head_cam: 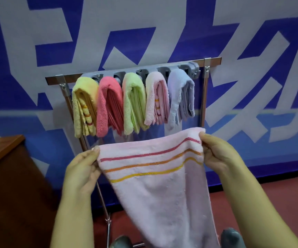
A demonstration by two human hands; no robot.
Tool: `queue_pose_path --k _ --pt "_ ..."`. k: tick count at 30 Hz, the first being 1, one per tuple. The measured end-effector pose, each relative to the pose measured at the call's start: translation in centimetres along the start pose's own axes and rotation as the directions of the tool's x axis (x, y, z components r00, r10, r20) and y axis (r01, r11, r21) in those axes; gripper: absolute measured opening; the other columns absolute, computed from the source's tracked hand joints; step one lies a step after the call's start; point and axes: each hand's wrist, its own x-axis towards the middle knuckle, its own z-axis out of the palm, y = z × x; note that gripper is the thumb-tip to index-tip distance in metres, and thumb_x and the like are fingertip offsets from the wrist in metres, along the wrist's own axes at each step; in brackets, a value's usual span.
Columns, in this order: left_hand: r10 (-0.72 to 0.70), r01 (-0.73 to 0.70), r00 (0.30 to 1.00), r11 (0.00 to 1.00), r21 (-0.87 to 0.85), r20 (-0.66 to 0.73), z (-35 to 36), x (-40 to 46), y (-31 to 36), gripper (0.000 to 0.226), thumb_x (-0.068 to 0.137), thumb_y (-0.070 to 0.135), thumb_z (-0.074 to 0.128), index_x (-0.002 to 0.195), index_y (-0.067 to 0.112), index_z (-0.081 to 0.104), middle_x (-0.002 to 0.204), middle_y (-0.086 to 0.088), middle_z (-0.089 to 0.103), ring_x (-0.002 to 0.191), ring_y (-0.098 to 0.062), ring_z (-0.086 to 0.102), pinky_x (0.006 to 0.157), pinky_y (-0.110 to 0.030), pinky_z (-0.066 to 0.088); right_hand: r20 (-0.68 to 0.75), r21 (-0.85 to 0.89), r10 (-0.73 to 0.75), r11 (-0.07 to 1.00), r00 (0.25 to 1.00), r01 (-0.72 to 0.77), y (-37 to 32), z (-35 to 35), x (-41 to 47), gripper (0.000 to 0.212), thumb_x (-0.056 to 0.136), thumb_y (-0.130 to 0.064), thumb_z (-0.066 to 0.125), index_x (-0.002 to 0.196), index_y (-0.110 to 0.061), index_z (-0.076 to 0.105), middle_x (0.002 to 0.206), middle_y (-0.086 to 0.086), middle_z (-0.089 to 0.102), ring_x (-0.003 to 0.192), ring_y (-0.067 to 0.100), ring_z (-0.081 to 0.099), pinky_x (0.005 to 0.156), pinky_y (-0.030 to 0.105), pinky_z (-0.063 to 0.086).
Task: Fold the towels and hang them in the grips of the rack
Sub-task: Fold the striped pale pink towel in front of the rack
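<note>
five folded terry towels already hang in the grey plastic grip rack [192, 68]: yellow [83, 106], coral [107, 104], green [133, 102], pink [156, 99], lavender [180, 95]. one left, i judge: the pale pink striped towel [155, 176], unfolded below the rack, my left hand [82, 169] and right hand [216, 151] pinching its top corners.

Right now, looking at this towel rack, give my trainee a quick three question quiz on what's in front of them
1. How many folded towels hang in the rack already?
2. True or false: the pink striped towel is held by one hand only.
3. Which hanging towel is farthest to the person's right: A yellow towel, B green towel, C lavender towel?

Key
1. Five.
2. False: the left hand and the right hand each pinch a top corner.
3. C.
</note>
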Motion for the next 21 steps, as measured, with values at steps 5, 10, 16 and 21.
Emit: queue_pose_path --k 5,10,16,21 --pt "0.008 -0.007 0.991 1.0 -0.006 0.133 5.1 -3.5 -0.7 0.012 0.091 0.001 0.051 0.081 0.004 0.058 0.062 -0.002 0.07 0.057 -0.008 0.067 0.053 -0.02 0.055 0.101 -0.344 -0.173 0.918 0.98 0.198 2.2 2.9 -2.1 0.024 0.095 -0.008 0.049 0.072 -0.008 0.057 0.042 -0.006 0.052 0.038 0.007 0.048 0.04 0.018 0.044" --pt "0.043 -0.06 0.981 0.995 0.086 0.187 8.2 -6.4 -0.7 0.008 0.087 0.003 0.059 0.079 0.004 0.059 0.069 -0.008 0.068 0.063 -0.014 0.067 0.059 -0.025 0.057 0.162 -0.512 -0.26 0.803 0.952 0.306 3.7 5.3 -3.9 0.012 0.088 -0.023 0.061 0.076 -0.022 0.06 0.063 0.002 0.063 0.056 0.016 0.06 0.062 0.039 0.052" --pt "0.126 -0.167 0.974 0.962 0.218 0.187 9.0 -8.4 -0.6 0.004 0.083 0.007 0.067 0.082 0.006 0.063 0.079 -0.02 0.069 0.077 -0.028 0.068 0.076 -0.041 0.058 0.272 -0.613 -0.31 0.674 0.911 0.412 3.9 6.4 -5.8 0.018 0.089 -0.035 0.059 0.082 -0.019 0.061 0.078 0.011 0.072 0.076 0.029 0.07 0.074 0.053 0.056" --pt "0.196 -0.242 0.963 0.931 0.273 0.185 9.0 -8.9 -0.7 0.007 0.081 0.014 0.072 0.078 0.01 0.067 0.075 -0.017 0.07 0.079 -0.033 0.07 0.075 -0.045 0.059 0.29 -0.627 -0.349 0.635 0.891 0.452 4.3 6.9 -6.7 0.018 0.09 -0.033 0.06 0.081 -0.017 0.062 0.074 0.0 0.073 0.071 0.01 0.07 0.071 0.034 0.058"
